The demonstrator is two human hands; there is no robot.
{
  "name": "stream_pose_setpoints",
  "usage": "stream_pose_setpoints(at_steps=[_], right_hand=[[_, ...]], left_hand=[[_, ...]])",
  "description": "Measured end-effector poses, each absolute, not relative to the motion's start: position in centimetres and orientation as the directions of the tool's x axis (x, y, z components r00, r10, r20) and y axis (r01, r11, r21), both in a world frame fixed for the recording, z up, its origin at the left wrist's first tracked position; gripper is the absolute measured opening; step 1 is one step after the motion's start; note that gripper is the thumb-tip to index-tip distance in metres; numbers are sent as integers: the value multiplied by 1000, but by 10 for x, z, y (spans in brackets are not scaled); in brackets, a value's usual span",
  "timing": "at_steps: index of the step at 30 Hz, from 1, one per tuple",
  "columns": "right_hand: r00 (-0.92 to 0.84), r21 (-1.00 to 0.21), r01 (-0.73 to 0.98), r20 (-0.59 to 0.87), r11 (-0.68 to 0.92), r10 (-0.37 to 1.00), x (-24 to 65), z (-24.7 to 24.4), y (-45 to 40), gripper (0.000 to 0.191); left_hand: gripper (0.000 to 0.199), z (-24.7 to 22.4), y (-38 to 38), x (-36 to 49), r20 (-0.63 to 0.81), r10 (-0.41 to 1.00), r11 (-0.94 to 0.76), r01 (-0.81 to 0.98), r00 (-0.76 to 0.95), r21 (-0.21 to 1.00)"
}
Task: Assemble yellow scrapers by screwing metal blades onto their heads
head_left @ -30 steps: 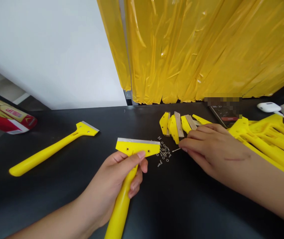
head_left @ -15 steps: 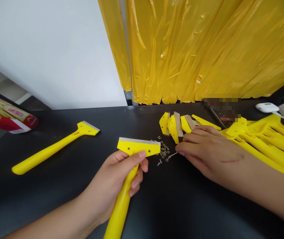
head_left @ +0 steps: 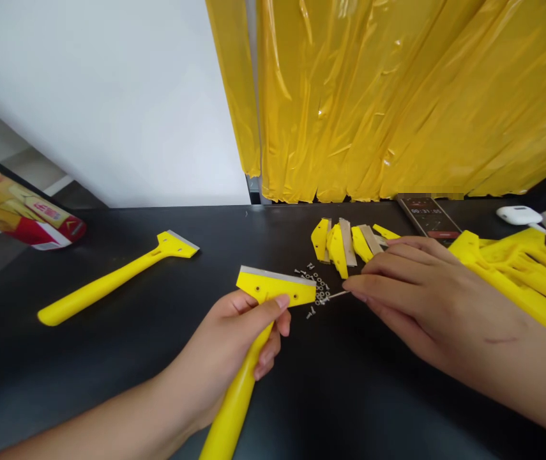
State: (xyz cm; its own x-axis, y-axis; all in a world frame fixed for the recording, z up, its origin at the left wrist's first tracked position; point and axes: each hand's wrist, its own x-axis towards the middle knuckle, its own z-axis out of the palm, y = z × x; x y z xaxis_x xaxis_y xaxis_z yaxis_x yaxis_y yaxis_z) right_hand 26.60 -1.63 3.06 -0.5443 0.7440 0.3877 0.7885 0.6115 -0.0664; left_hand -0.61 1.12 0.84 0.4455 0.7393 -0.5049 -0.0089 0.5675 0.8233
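Observation:
My left hand [head_left: 248, 332] is closed around the neck of a yellow scraper [head_left: 234, 396], thumb across its head. A silver blade lies along the head's far edge, and two screw holes show in the head. My right hand [head_left: 411, 275] pinches a screwdriver [head_left: 338, 294]; only its thin metal shaft shows, the rest hidden by the hand. The shaft's tip is among small loose screws and washers [head_left: 318, 278] on the black table, just right of the scraper head. Whether a screw is on the tip I cannot tell.
Another scraper [head_left: 110, 284] lies at left, near a red and yellow package [head_left: 47, 214]. Yellow head plates and blades [head_left: 344, 243] lie behind the screws. At right are several yellow handles [head_left: 516, 268], a phone [head_left: 428, 217] and a white earphone case [head_left: 519, 215]. Yellow plastic sheeting [head_left: 373, 102] hangs behind.
The view has shifted slightly, moving most things a little to the right in the picture. Both hands keep their holds, and the screwdriver tip stays among the screws and washers.

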Motion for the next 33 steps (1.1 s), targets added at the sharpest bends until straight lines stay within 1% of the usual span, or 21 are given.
stream_pose_setpoints(at_steps=[3, 8, 11, 15, 20, 29, 33], right_hand=[[-548, -59, 803, 318, 593, 774, 270, 24, -12, 22], [-511, -96, 842, 172, 531, 842, 275, 12, -4, 20], [-494, -106, 856, 128, 507, 860, 274, 11, -4, 20], [-485, -106, 860, 138, 500, 864, 275, 11, -3, 19], [-482, -157, 848, 172, 507, 859, 278, 9, -3, 18], [-459, -254, 831, 189, 495, 868, 279, 6, -2, 18], [-438, -258, 840, 201, 478, 877, 278, 6, -3, 18]], left_hand=[[40, 9, 11, -5, -506, 752, 566, -20, 421, 824], [39, 9, 12, -5, -509, 751, 567, -16, 419, 824], [39, 9, 12, -5, -507, 749, 561, -2, 427, 828], [40, 10, 12, -5, -510, 751, 560, 6, 419, 829], [40, 10, 12, -4, -519, 745, 567, 11, 419, 824], [39, 10, 12, -4, -517, 742, 567, 11, 427, 824], [40, 11, 12, -4, -518, 746, 563, 20, 419, 826]])
